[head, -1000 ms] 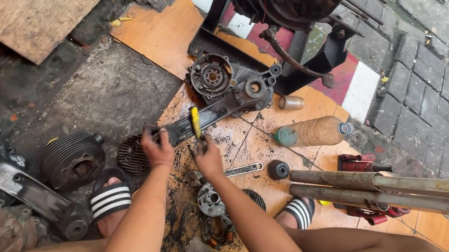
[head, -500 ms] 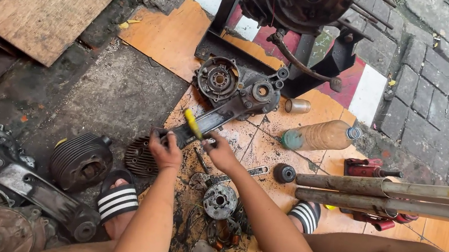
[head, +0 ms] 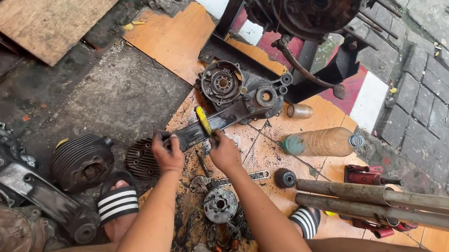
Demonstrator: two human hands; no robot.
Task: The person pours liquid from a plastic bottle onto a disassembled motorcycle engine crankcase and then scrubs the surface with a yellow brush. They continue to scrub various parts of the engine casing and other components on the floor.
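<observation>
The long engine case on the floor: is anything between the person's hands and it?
No. Both hands already touch the engine case: the left hand grips its near end, the right hand rests by the yellow-handled tool lying on it.

Oily tiled floor [head: 178, 39], grey pavers [head: 440, 108]

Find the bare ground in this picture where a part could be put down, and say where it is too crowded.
Free: the grey concrete between the wooden board and the finned cylinder, and the orange tile left of the engine stand. Crowded: around both hands, among the engine casing, bottle and small parts.
</observation>
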